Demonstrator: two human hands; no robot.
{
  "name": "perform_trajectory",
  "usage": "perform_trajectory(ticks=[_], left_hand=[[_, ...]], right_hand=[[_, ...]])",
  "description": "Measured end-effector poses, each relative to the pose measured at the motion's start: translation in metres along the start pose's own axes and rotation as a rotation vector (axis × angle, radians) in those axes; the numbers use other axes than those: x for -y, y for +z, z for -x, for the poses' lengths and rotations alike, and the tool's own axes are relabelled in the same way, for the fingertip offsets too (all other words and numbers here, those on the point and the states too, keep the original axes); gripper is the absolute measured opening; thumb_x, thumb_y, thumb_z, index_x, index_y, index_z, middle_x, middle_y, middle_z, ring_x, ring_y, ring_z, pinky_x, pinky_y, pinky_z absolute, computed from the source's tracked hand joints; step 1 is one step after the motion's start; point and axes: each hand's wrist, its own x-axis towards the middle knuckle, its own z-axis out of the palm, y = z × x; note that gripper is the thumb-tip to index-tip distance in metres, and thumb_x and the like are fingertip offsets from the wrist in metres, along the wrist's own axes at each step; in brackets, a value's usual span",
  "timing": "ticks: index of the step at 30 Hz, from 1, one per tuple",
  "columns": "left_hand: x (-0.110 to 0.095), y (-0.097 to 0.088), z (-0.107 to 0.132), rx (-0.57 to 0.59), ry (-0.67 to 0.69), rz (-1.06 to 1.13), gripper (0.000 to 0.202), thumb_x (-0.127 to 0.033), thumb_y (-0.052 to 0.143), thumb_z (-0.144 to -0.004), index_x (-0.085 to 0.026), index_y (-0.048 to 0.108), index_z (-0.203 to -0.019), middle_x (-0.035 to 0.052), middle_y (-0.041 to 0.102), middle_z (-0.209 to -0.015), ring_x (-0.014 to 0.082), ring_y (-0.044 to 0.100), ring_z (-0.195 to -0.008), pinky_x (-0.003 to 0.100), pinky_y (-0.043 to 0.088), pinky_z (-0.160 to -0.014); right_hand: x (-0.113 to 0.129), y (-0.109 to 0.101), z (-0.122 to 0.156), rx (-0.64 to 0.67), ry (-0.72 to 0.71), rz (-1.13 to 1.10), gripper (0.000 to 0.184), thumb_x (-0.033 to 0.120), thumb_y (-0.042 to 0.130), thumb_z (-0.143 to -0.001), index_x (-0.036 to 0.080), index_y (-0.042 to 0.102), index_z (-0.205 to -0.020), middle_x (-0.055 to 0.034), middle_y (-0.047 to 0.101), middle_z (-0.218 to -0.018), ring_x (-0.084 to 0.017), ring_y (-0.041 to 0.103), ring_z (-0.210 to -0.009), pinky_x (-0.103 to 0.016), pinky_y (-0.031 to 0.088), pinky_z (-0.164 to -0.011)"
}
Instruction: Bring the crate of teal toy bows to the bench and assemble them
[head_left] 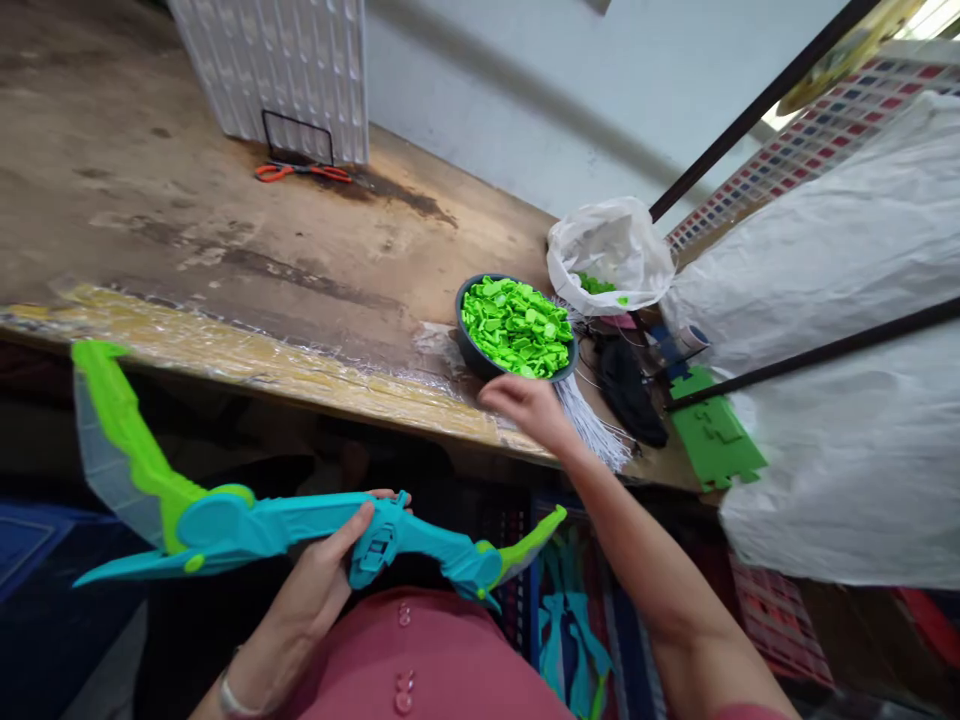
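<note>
My left hand (330, 570) grips the middle of a teal and green plastic toy bow (247, 515), held level above my lap in front of the bench. My right hand (529, 405) reaches forward to the near rim of a dark bowl (469, 350) heaped with small bright green plastic parts (517, 325). The fingers curl downward just short of the pile; whether they hold a part is hidden from view.
A worn wooden bench (225, 240) has a tape-covered front edge. Orange scissors (304, 172) lie by a white ribbed panel (277, 70) at the back. Beside the bowl sit a plastic bag (611, 250), white strings (596, 430), a green flat piece (712, 435) and large white sheeting (847, 400).
</note>
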Motion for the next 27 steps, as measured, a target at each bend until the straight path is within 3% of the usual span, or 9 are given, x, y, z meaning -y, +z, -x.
perform_trajectory(ticks=[2,5,11,16,18,21,23,25,27], left_hand=[[-0.003,0.006,0.006,-0.048,-0.028,0.038,0.022,-0.018,0.058,-0.099,-0.011,0.072,-0.114,0.0158,0.077,-0.118,0.0243,0.076,-0.102,0.034,0.063,-0.088],[-0.007,0.01,0.012,-0.067,-0.038,0.118,0.025,-0.02,0.052,-0.102,-0.012,0.073,-0.113,0.0154,0.077,-0.116,0.0239,0.076,-0.103,0.035,0.063,-0.091],[0.0,-0.004,0.011,0.056,0.04,0.236,0.024,-0.029,0.072,-0.087,-0.015,0.076,-0.106,0.0146,0.078,-0.111,0.0313,0.071,-0.117,0.045,0.056,-0.106],[0.01,-0.016,0.013,0.184,0.146,0.205,0.03,-0.027,0.082,-0.072,-0.014,0.077,-0.099,0.0153,0.078,-0.114,0.0363,0.066,-0.125,0.053,0.048,-0.114],[0.013,-0.018,0.016,0.219,0.192,0.185,0.03,-0.028,0.083,-0.073,-0.014,0.077,-0.098,0.0158,0.078,-0.115,0.037,0.065,-0.126,0.054,0.047,-0.114],[0.014,-0.02,0.019,0.257,0.231,0.196,0.038,-0.032,0.084,-0.076,-0.014,0.076,-0.109,0.017,0.075,-0.121,0.0356,0.066,-0.125,0.053,0.049,-0.112],[0.015,-0.02,0.02,0.269,0.221,0.19,0.044,-0.035,0.085,-0.078,-0.015,0.075,-0.116,0.0173,0.073,-0.128,0.0351,0.068,-0.12,0.055,0.053,-0.106],[0.015,-0.02,0.02,0.276,0.204,0.163,0.043,-0.039,0.085,-0.08,-0.016,0.075,-0.115,0.0168,0.073,-0.126,0.0341,0.07,-0.113,0.056,0.057,-0.099],[0.016,-0.019,0.019,0.279,0.226,0.133,0.038,-0.041,0.085,-0.081,-0.016,0.077,-0.108,0.0153,0.075,-0.119,0.0319,0.071,-0.108,0.054,0.057,-0.099]], right_hand=[[-0.041,-0.026,-0.04,-0.284,0.151,0.402,0.015,0.014,0.061,-0.097,0.014,0.076,-0.097,-0.0114,0.075,-0.103,-0.023,0.068,-0.096,-0.033,0.047,-0.085],[-0.083,-0.048,-0.079,-0.304,0.321,0.783,0.013,0.01,0.066,-0.092,0.006,0.075,-0.1,-0.0214,0.071,-0.11,-0.025,0.066,-0.096,-0.033,0.041,-0.077],[-0.113,-0.065,-0.093,-0.242,0.311,0.821,0.018,0.009,0.064,-0.093,0.011,0.069,-0.077,-0.0152,0.063,-0.094,-0.022,0.062,-0.089,-0.035,0.035,-0.071],[-0.139,-0.082,-0.096,-0.403,0.147,0.801,0.022,0.033,0.063,-0.1,0.017,0.077,-0.097,-0.0214,0.065,-0.098,-0.035,0.064,-0.097,-0.047,0.043,-0.072],[-0.122,-0.076,-0.087,-0.517,0.085,0.67,0.025,0.036,0.062,-0.1,0.016,0.076,-0.105,-0.022,0.068,-0.097,-0.035,0.066,-0.097,-0.051,0.047,-0.076],[-0.061,-0.04,-0.05,-0.577,0.056,0.133,0.019,0.029,0.074,-0.09,0.013,0.077,-0.099,-0.0152,0.071,-0.08,-0.026,0.067,-0.071,-0.045,0.052,-0.07],[-0.012,-0.002,-0.014,-0.21,0.048,-0.253,0.016,0.029,0.078,-0.086,0.018,0.079,-0.098,-0.0091,0.072,-0.077,-0.021,0.068,-0.068,-0.039,0.055,-0.072],[0.027,0.036,0.021,0.15,-0.012,-0.454,0.016,0.037,0.079,-0.087,0.022,0.079,-0.093,-0.0051,0.072,-0.082,-0.017,0.067,-0.067,-0.034,0.056,-0.068],[0.049,0.068,0.047,0.354,-0.05,-0.57,0.018,0.042,0.078,-0.088,0.025,0.08,-0.091,-0.0041,0.071,-0.089,-0.016,0.065,-0.067,-0.031,0.056,-0.062]])
